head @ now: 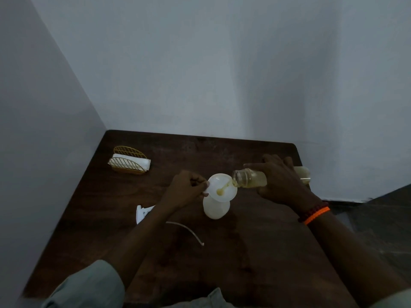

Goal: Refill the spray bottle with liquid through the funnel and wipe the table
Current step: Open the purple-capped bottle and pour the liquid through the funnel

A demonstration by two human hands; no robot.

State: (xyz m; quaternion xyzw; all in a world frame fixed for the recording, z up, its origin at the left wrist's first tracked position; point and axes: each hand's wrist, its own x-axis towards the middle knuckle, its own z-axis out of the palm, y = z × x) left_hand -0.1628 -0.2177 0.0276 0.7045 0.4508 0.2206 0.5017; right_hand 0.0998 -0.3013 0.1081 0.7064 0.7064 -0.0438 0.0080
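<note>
- Both hands work over the dark wooden table (244,252): the right hand (282,178) is clamped around a clear jar (249,178), and the left hand (186,190) pinches the rim of a white funnel (222,187).
- Tipped on its side with its open mouth over the funnel's edge, the jar holds pale yellow liquid; a small pool of it sits in the funnel's throat.
- Under the funnel, the spray bottle (215,208) stands upright near the table's middle, translucent white, its top off.
- Its white trigger head (142,213) lies left of the bottle, partly behind the left forearm, with the dip tube (189,230) curving toward the near edge.
- At the far left, a gold wire holder (129,161) contains white folded cloth (145,163).
</note>
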